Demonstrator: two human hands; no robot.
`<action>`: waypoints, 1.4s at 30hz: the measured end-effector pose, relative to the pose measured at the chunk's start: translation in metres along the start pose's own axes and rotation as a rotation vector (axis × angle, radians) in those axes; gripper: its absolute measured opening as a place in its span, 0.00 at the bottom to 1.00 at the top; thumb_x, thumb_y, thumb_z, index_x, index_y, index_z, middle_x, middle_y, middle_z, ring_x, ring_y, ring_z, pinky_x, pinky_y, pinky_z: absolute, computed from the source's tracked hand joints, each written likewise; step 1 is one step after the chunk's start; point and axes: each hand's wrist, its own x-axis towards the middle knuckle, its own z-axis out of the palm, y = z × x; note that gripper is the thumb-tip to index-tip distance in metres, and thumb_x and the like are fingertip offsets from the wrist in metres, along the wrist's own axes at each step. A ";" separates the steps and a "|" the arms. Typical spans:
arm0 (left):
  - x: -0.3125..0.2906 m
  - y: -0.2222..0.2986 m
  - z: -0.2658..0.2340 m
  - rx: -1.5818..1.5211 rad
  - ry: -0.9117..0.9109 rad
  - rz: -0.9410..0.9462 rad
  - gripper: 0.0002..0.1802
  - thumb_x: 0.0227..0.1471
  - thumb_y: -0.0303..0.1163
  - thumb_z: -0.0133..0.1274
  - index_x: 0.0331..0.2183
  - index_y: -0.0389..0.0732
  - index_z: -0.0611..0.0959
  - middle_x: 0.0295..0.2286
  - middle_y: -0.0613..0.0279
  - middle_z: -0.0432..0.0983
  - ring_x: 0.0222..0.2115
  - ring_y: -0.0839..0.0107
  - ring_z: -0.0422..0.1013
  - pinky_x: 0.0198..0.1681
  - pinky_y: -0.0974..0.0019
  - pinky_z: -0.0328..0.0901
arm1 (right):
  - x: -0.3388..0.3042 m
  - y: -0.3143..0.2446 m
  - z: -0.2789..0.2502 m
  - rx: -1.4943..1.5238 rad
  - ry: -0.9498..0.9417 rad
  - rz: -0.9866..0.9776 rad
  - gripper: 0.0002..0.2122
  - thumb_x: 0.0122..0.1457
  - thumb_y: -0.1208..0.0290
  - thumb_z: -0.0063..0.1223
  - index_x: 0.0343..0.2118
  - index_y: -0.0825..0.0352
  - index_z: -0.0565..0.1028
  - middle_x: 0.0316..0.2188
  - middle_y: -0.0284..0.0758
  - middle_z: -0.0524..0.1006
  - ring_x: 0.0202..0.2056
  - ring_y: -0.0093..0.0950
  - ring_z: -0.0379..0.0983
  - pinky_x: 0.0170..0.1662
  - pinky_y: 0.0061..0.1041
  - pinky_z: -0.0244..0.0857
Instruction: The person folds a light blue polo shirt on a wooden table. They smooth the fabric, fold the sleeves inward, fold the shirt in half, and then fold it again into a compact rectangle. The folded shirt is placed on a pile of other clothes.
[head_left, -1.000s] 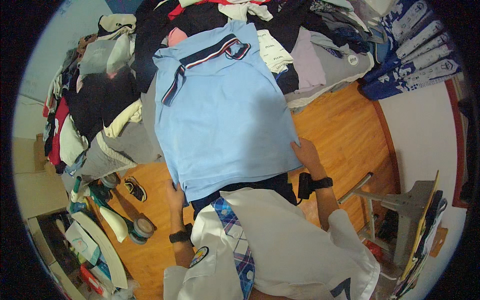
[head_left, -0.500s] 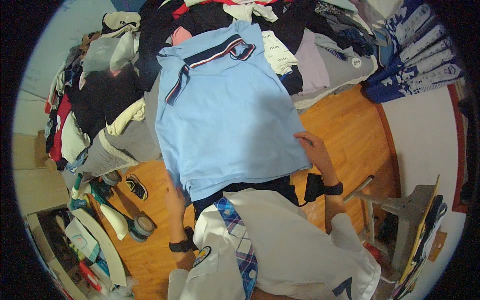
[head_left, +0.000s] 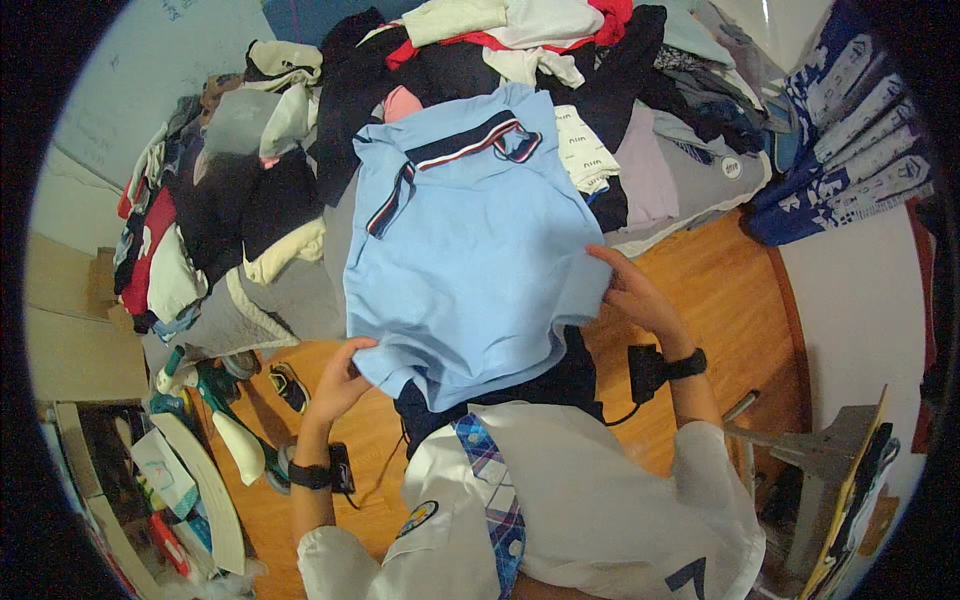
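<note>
A light blue shirt (head_left: 470,240) lies in front of me, its far part on the clothes pile and its near end over my lap. Navy, white and red striped trim (head_left: 465,142) runs across its far part, with one strip hanging down on the left. My left hand (head_left: 338,383) pinches the near left corner of the shirt. On the right edge, my right hand (head_left: 637,292) grips the cloth between thumb and fingers. The fabric is rumpled and bulges along the near end.
A heap of mixed clothes (head_left: 250,200) covers the grey bedding beyond. On the left are a green and white scooter (head_left: 232,440), a shoe (head_left: 290,388) and a shelf of things (head_left: 190,480). A grey chair-like frame (head_left: 835,455) stands at right, below blue patterned fabric (head_left: 850,150).
My left hand has moved up and outward onto the shirt's near corner. My right hand has closed on its right edge. The near end, smooth before, is now lifted and creased.
</note>
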 end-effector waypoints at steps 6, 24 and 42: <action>0.065 0.041 -0.003 0.705 0.163 0.089 0.12 0.41 0.32 0.45 0.29 0.34 0.73 0.21 0.44 0.68 0.23 0.50 0.66 0.25 0.60 0.60 | 0.067 -0.016 -0.007 -0.692 0.119 -0.378 0.07 0.43 0.74 0.44 0.27 0.68 0.68 0.19 0.45 0.69 0.22 0.37 0.67 0.25 0.29 0.60; 0.380 -0.008 -0.100 0.888 0.475 -0.378 0.33 0.45 0.53 0.28 0.29 0.32 0.75 0.31 0.42 0.69 0.36 0.50 0.65 0.39 0.55 0.58 | 0.348 0.001 -0.064 -1.004 0.622 0.346 0.21 0.49 0.53 0.34 0.26 0.68 0.72 0.26 0.46 0.72 0.31 0.42 0.69 0.34 0.35 0.62; 0.387 -0.037 -0.089 -0.231 0.353 -0.193 0.33 0.33 0.37 0.57 0.41 0.32 0.65 0.37 0.59 0.66 0.36 0.68 0.63 0.39 0.67 0.59 | 0.347 0.010 -0.057 -1.192 0.575 -0.595 0.16 0.44 0.73 0.42 0.39 0.67 0.64 0.38 0.43 0.66 0.40 0.38 0.62 0.40 0.32 0.59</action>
